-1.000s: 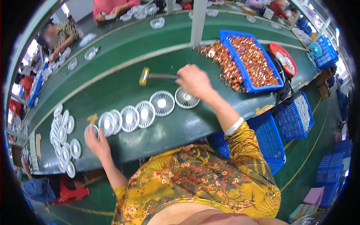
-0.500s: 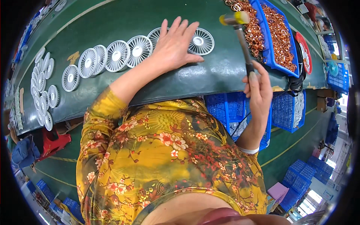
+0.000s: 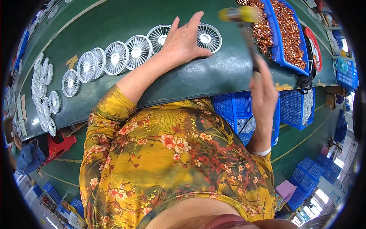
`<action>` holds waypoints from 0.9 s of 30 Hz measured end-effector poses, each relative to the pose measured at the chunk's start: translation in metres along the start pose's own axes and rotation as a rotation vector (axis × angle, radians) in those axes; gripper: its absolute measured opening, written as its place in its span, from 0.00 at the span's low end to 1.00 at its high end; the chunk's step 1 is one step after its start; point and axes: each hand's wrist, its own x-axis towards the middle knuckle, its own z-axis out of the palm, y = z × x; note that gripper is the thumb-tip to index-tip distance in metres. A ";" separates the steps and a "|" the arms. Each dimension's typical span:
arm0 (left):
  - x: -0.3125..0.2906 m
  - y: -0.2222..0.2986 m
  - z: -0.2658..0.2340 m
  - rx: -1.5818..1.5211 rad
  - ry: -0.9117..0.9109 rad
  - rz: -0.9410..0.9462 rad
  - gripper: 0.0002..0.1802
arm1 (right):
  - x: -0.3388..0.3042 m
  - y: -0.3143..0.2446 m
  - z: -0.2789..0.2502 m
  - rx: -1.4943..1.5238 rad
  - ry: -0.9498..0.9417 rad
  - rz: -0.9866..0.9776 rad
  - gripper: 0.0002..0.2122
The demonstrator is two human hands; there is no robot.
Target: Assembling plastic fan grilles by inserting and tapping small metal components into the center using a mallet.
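Note:
My left hand reaches over a row of white spoked plastic wheels, fingers spread and thumb stretched out. It covers part of the wheel beneath it, and its thumb lies by the lower edge of the rightmost wheel. Whether it presses on that wheel I cannot tell. In my right hand is the dark handle of a mallet with a yellow head. The mallet is raised over the table to the right of the wheels, smeared by motion.
A blue tray of copper-coloured rings stands at the right, with more loose rings beside it. Several wheels lie bunched at the table's left end. Blue crates sit under the front edge, and a red stool stands at lower left.
My left hand has shifted slightly, its fingers now more upright beside the rightmost wheel. My right hand and the mallet have swung a little, the head now lying more to the left. The view has shifted slightly.

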 end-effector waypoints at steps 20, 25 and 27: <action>-0.035 -0.021 -0.039 0.172 -0.015 0.026 0.59 | 0.006 -0.026 -0.001 0.208 -0.052 0.054 0.15; -0.035 -0.022 -0.037 0.145 -0.008 0.015 0.59 | 0.012 0.005 0.044 -0.244 -0.336 -0.036 0.17; -0.043 -0.023 -0.044 0.181 -0.016 0.035 0.61 | 0.018 -0.004 0.041 -0.273 -0.317 -0.068 0.16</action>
